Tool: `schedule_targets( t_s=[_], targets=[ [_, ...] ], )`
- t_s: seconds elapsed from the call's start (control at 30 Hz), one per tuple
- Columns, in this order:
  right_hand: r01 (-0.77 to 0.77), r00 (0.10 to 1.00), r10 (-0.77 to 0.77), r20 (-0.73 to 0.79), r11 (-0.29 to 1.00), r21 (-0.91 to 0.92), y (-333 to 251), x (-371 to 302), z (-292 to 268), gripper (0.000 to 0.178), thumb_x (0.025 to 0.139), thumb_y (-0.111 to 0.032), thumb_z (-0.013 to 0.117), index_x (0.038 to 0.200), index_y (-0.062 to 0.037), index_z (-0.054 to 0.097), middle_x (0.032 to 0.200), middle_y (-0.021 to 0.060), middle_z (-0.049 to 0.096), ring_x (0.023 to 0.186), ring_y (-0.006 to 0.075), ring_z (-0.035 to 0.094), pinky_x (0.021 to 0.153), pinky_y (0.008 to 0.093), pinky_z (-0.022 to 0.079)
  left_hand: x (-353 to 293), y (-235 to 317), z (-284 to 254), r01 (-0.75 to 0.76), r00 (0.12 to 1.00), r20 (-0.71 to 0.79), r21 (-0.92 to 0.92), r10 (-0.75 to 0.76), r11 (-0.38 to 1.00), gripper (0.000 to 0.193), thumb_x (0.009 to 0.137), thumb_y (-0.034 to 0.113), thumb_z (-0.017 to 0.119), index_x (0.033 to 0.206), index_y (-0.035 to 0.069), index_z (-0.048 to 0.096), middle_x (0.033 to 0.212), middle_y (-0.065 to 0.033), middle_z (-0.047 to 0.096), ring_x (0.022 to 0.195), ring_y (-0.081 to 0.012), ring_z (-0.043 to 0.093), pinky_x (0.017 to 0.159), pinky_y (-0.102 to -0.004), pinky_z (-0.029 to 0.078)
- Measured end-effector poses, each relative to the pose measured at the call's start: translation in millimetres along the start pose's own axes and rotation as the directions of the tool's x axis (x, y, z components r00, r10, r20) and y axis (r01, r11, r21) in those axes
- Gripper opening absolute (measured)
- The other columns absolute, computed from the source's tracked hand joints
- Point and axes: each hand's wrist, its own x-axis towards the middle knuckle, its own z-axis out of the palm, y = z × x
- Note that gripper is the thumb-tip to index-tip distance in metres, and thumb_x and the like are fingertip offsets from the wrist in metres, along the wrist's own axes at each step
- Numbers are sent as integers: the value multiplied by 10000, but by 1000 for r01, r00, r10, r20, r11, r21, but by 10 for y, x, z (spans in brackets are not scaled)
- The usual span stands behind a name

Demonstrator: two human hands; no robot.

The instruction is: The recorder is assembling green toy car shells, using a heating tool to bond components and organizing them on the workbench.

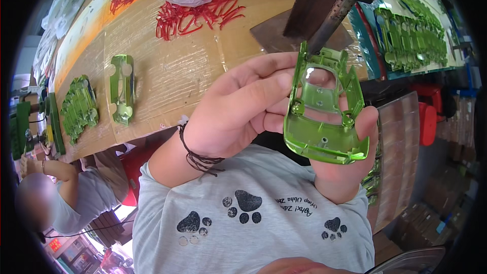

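Jointly, our left hand [241,101] and right hand [368,131] grip the shell [314,136], fingers closed on its opposite edges; red strips [177,20] lie beyond it, leftward.

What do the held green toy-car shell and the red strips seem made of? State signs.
Green toy-car shell: probably hard, glossy moulded plastic, from its sharp highlights and round posts.
Red strips: possibly thin, shiny plastic, since they curl and glint; rubber remains possible.
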Motion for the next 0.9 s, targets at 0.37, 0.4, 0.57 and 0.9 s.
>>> schedule_targets(
  t_s=[0.37, 0.4, 0.57, 0.9],
  targets=[
    [-67, 992, 50, 117, 986, 151, 267, 177, -308, 755, 872, -468, 705, 1384, -32, 363, 1294, 80, 518, 1162, 257, 586, 977, 439, 521, -54, -147, -196, -108, 976, -182, 55, 117, 993, 629, 989, 189, 579, 1449, -67, 236, 1376, -195, 520, 1006, -247, 679, 751, -303, 583],
    [-64, 987, 41, 158, 987, 145, 278, 183, -317, 790, 851, -477, 727, 1388, -30, 359, 1307, 75, 506, 1162, 259, 586, 972, 437, 528, -70, -130, -179, -106, 977, -182, 55, 115, 993, 629, 989, 189, 579, 1449, -67, 236, 1376, -195, 520, 1006, -247, 679, 751, -303, 583],
    [-72, 987, 65, 149, 997, 41, 226, 156, -247, 895, 778, -513, 779, 1387, -15, 353, 1315, 80, 494, 1172, 263, 582, 963, 421, 541, -91, -86, -91, -122, 973, -189, 78, 135, 989, 626, 983, 166, 582, 1445, -64, 228, 1373, -231, 504, 1080, -331, 660, 769, -343, 598],
    [-153, 970, 133, 205, 984, 86, 120, 89, -92, 740, 872, -479, 700, 1363, -23, 387, 1337, 128, 502, 1174, 264, 585, 977, 419, 523, -155, -16, -57, -104, 980, -167, 32, 108, 994, 647, 976, 210, 609, 1434, -74, 251, 1328, -195, 540, 1013, -257, 678, 729, -317, 594]
  ],
)
